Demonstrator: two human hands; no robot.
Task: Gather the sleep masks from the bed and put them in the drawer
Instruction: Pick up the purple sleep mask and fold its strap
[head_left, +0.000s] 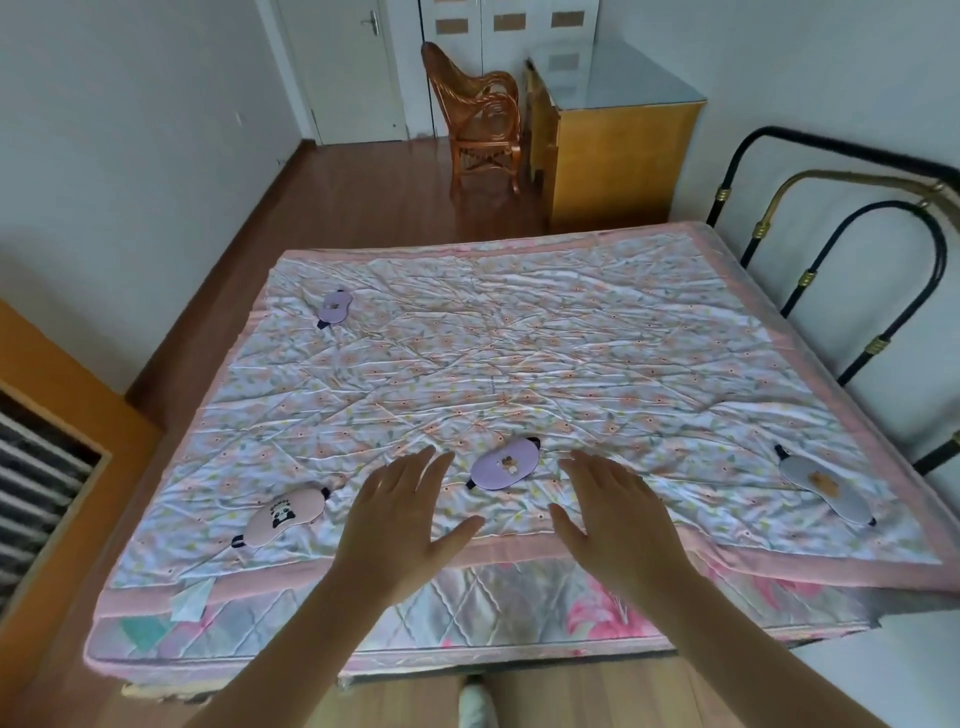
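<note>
Looking down on the bed (519, 332), spread with a crumpled floral quilt edged in pink, and four sleep masks lie on it. Farthest left of the bed's near edge sits the pink oval sleep mask with a panda face (283, 514), flat on the quilt, untouched. Up toward the far left corner of the bed rests a small lilac sleep mask (335, 306), well apart from everything else. Next comes the left hand (402, 514), fingers straight and fanned wide, thumb out, holding nothing, over the quilt near the bed's front edge. Just beyond and between the two hands lies the purple oval sleep mask with a small bear patch (506, 464), near both sets of fingertips but touching neither. The right hand (615, 519) mirrors the left: fingers straight and spread, palm down, gripping nothing. Far right along the bed's near side lies the grey sleep mask with an orange patch (823, 486), tilted, alone. Beyond the bed's far edge stand a rattan rocking chair (480, 114) and a yellow wooden cabinet (613, 150).
</note>
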